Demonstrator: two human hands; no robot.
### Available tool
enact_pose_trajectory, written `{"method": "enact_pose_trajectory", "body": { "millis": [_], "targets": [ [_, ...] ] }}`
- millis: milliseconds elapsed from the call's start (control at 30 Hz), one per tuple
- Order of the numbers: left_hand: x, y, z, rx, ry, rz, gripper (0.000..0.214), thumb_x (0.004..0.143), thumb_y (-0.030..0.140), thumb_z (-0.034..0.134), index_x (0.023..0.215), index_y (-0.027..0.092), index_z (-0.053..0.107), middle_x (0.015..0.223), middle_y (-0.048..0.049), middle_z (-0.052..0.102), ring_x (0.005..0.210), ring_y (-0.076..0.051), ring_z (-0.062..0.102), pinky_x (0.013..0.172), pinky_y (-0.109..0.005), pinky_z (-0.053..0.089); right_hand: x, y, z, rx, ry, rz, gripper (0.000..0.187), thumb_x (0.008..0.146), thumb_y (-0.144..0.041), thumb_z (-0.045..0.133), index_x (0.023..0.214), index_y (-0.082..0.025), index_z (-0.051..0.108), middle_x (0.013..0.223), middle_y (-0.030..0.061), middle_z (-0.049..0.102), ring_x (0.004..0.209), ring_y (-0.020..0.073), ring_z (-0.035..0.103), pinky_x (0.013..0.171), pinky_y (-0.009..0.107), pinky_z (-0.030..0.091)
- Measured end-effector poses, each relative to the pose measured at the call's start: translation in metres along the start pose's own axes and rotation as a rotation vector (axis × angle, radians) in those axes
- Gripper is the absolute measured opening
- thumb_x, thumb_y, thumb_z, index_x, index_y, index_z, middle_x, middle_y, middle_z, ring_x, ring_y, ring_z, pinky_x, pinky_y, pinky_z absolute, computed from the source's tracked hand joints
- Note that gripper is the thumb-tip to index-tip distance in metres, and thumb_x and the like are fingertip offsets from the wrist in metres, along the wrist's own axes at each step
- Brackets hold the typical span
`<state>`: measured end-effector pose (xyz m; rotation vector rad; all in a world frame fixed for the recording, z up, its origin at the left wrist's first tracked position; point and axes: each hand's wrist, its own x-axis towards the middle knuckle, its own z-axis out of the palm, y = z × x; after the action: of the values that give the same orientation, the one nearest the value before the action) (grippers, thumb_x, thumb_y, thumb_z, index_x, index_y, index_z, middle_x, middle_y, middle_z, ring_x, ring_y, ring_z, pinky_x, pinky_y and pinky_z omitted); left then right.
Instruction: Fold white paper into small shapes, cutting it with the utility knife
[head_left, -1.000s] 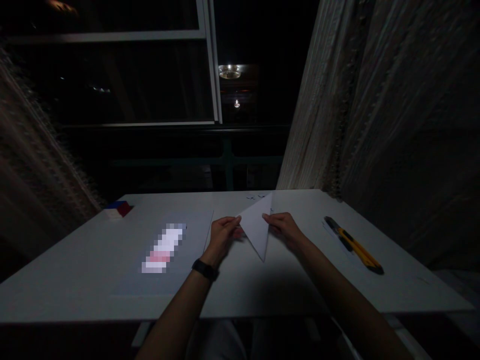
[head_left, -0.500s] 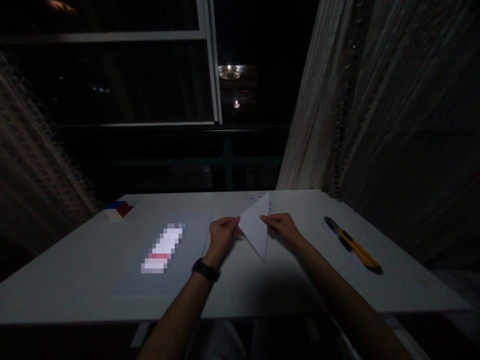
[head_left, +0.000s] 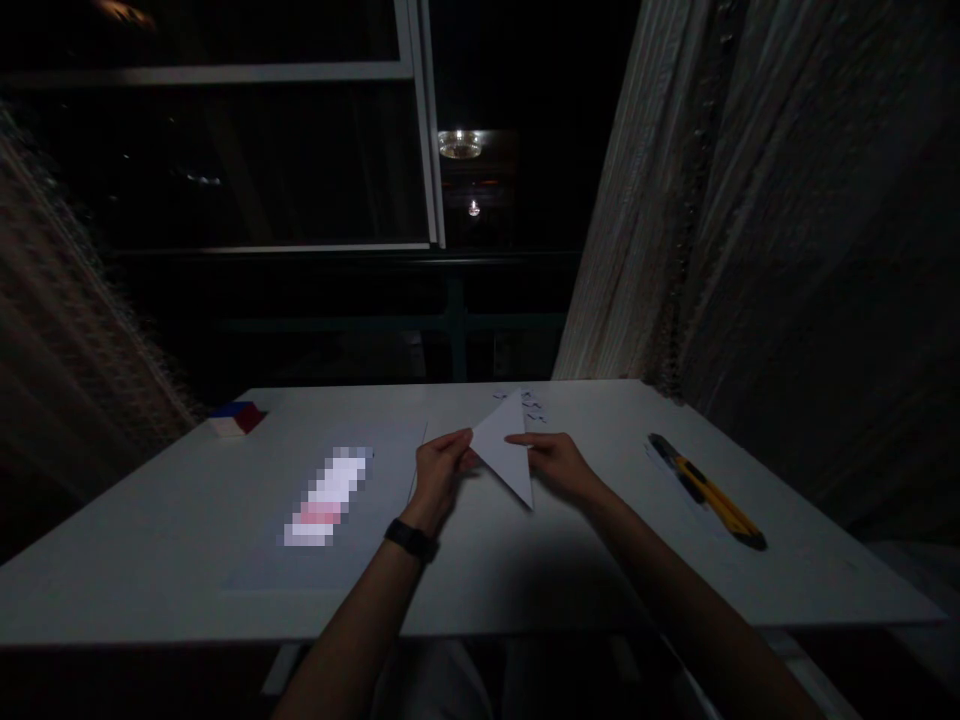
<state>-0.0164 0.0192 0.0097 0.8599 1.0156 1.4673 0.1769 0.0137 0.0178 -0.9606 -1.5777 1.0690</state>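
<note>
A white paper folded into a triangle point(head_left: 504, 447) is held just above the white table point(head_left: 525, 570), near its middle. My left hand point(head_left: 441, 476), with a dark watch on the wrist, pinches the triangle's left corner. My right hand point(head_left: 553, 462) grips its right edge, fingers closed on the paper. The triangle's lower tip points toward me and nearly touches the table.
A yellow and black utility knife point(head_left: 709, 491) lies to the right. A flat sheet with a blurred patch point(head_left: 330, 500) lies to the left. A red, white and blue cube point(head_left: 235, 416) sits at the far left corner. Curtains hang on both sides of a dark window.
The paper triangle has turned and tipped slightly; its upper tip moved left and lower. My right hand shifted a little to the left along the edge. The left hand stays pinched.
</note>
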Motion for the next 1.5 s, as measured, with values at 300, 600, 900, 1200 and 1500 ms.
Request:
{"method": "enact_pose_trajectory", "body": {
  "millis": [300, 600, 900, 1200, 1500],
  "targets": [
    [-0.005, 0.006, 0.004, 0.055, -0.013, 0.014, 0.035, 0.058, 0.027, 0.077, 0.085, 0.006, 0.069, 0.069, -0.0087, 0.069, 0.056, -0.013, 0.063, 0.053, -0.023, 0.053, -0.001, -0.004, 0.001, -0.106, 0.011, -0.034, 0.023, 0.070, -0.025, 0.061, 0.088, -0.020, 0.073, 0.097, 0.0066, 0.070, 0.085, 0.0227, 0.065, 0.077, 0.037, 0.051],
    [-0.008, 0.005, 0.006, 0.099, -0.027, 0.050, 0.031, 0.055, 0.025, 0.078, 0.078, 0.006, 0.071, 0.070, -0.0102, 0.070, 0.057, -0.015, 0.064, 0.056, -0.025, 0.053, 0.001, -0.001, 0.000, -0.132, -0.009, -0.032, 0.024, 0.069, -0.025, 0.064, 0.090, -0.020, 0.073, 0.094, 0.0079, 0.071, 0.085, 0.0235, 0.066, 0.079, 0.038, 0.050],
    [-0.010, 0.008, 0.008, 0.111, -0.117, -0.006, 0.029, 0.063, 0.028, 0.075, 0.082, 0.007, 0.070, 0.072, -0.0107, 0.070, 0.058, -0.015, 0.065, 0.060, -0.025, 0.055, 0.002, 0.004, -0.002, -0.157, 0.001, -0.035, 0.027, 0.066, -0.029, 0.065, 0.091, -0.021, 0.072, 0.093, 0.0063, 0.071, 0.086, 0.0241, 0.065, 0.080, 0.039, 0.049],
    [-0.009, 0.004, 0.007, 0.073, -0.166, -0.089, 0.027, 0.062, 0.024, 0.076, 0.082, 0.006, 0.070, 0.072, -0.0117, 0.070, 0.060, -0.015, 0.065, 0.062, -0.024, 0.054, 0.004, 0.004, 0.001, 0.014, 0.159, 0.109, 0.039, 0.062, -0.051, 0.066, 0.060, -0.012, 0.070, 0.053, 0.0049, 0.063, 0.048, 0.0136, 0.054, 0.048, 0.026, 0.041],
    [-0.012, 0.006, 0.010, -0.004, -0.243, -0.057, 0.047, 0.065, 0.035, 0.073, 0.106, 0.014, 0.063, 0.086, -0.0110, 0.069, 0.071, -0.017, 0.065, 0.063, -0.029, 0.054, -0.006, -0.001, 0.004, 0.191, -0.176, 0.194, 0.040, 0.060, -0.048, 0.073, 0.050, -0.011, 0.060, 0.048, -0.0002, 0.053, 0.047, 0.0096, 0.045, 0.049, 0.024, 0.033]
  ]
}}
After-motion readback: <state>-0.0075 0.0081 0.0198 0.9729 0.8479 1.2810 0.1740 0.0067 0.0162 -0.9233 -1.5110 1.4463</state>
